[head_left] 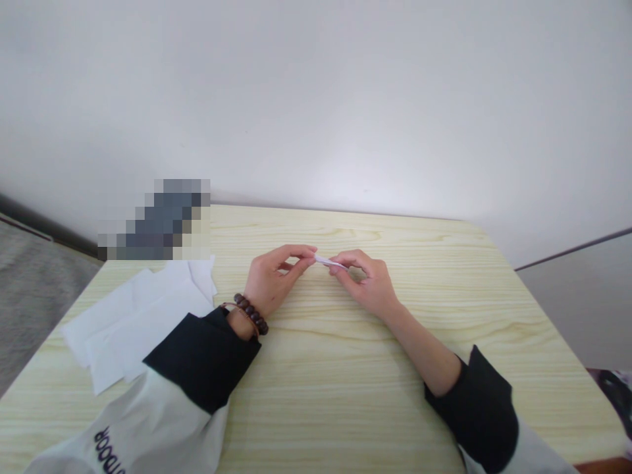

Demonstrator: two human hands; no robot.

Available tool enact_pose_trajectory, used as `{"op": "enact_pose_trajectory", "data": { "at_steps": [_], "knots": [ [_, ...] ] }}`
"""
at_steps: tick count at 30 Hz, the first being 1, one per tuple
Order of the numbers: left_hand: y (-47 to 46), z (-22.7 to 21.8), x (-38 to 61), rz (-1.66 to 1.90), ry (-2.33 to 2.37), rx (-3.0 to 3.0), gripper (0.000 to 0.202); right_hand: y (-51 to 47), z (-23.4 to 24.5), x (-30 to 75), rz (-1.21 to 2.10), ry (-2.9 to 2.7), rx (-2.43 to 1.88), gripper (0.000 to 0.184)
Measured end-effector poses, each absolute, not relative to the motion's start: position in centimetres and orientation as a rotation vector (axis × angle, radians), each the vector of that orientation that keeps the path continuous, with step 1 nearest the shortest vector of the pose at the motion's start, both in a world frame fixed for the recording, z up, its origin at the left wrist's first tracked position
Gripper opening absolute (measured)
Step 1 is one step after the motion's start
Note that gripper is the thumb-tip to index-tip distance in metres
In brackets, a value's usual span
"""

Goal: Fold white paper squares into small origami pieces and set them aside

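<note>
Between my two hands is a small, narrow piece of folded white paper, seen nearly edge-on above the middle of the table. My left hand pinches its left end between thumb and fingertips. At the other end, my right hand grips the paper with thumb and bent index finger. The inner side of the fold is hidden from view. A dark bead bracelet circles my left wrist.
White paper sheets lie overlapping on the left of the wood-grain table, partly under my left sleeve. Behind them is a dark pixelated object. A white wall borders the table's far edge.
</note>
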State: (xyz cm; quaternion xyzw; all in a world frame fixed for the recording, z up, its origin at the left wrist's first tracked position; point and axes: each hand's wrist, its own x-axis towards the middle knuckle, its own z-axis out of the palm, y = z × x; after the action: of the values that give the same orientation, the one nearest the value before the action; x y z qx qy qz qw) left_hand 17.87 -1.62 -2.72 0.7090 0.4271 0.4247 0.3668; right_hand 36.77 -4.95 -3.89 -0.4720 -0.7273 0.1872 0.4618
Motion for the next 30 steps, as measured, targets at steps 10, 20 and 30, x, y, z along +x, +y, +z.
{"op": "enact_pose_trajectory", "data": {
  "at_steps": [10,20,30],
  "knots": [
    [-1.75,-2.29,18.01,1.044,1.055,1.939,0.021,-5.07,-3.78,36.69,0.436,-1.757,-1.173,0.006],
    [-1.7,-2.8,17.99,1.029,1.072,1.872,0.017,-5.1,-3.82,36.74,0.401,-1.788,-1.177,0.007],
    [-1.75,-2.66,17.92,1.014,1.045,1.991,0.017,-5.13,-3.8,36.77,0.366,-1.789,-1.188,0.007]
  ]
}}
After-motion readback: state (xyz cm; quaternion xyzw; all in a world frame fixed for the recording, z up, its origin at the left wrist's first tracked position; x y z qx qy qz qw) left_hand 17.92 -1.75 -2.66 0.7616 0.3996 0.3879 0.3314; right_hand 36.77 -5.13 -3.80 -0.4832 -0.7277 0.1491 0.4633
